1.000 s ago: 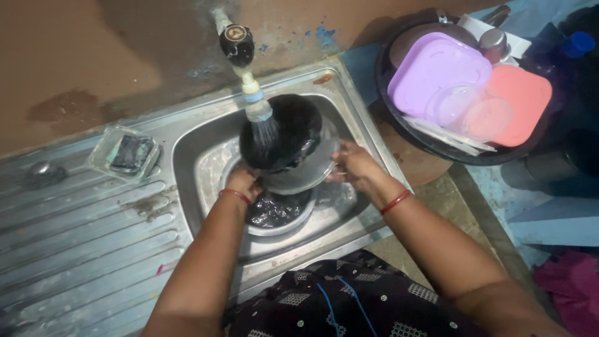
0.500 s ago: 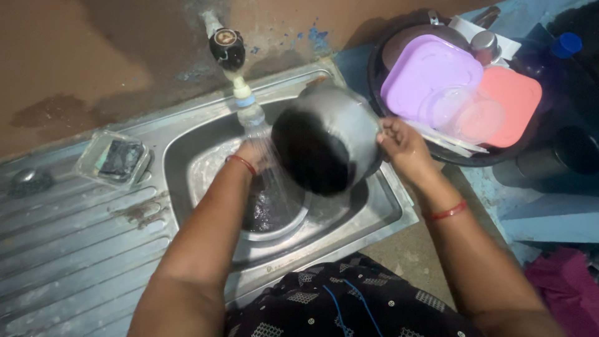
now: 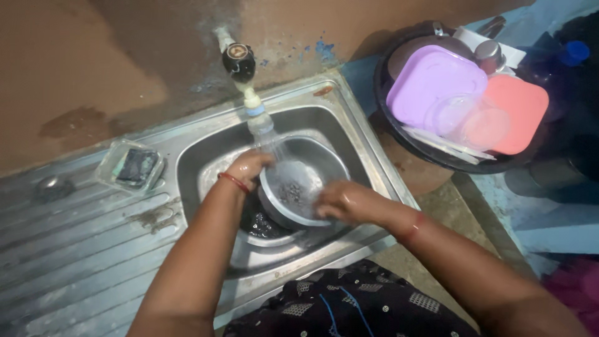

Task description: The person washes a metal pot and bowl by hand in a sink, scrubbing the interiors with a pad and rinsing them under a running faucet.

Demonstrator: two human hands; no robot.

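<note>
Round steel bowl (image 3: pixel 298 190) tilted under tap stream (image 3: pixel 265 134) inside steel sink (image 3: pixel 349 134), left hand (image 3: pixel 248 167) gripping rim, right hand (image 3: pixel 343 201) curled on near edge; wet grip, slip and splash risk.

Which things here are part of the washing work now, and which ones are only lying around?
In use: left hand, right hand, steel bowl, tap, sink.
Lying about: soap tray, purple lid, red lid, black basin.
</note>
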